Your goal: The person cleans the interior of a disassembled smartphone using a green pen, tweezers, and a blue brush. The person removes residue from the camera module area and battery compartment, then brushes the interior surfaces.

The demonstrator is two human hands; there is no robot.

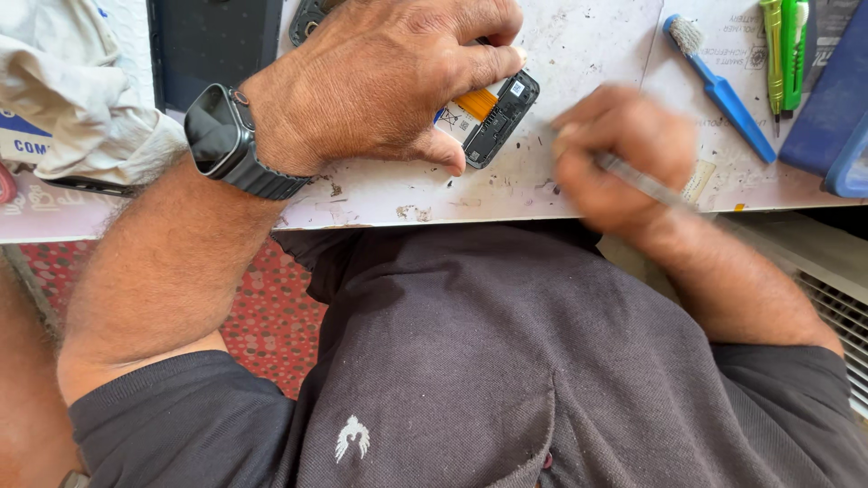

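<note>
My left hand (389,77) presses down on an opened phone (493,113) lying on the white worktop (579,54); its black frame, a white battery and an orange flex strip show under my fingers. A dark watch (221,140) sits on that wrist. My right hand (615,154), blurred by motion, is closed around a thin metal tool (642,181) just right of the phone, near the table's front edge.
A blue brush (719,86) and green-handled tools (785,50) lie at the back right beside a blue case (832,108). A dark tablet-like slab (212,45) and a crumpled cloth (72,90) lie at the left. A vent grille (836,316) sits lower right.
</note>
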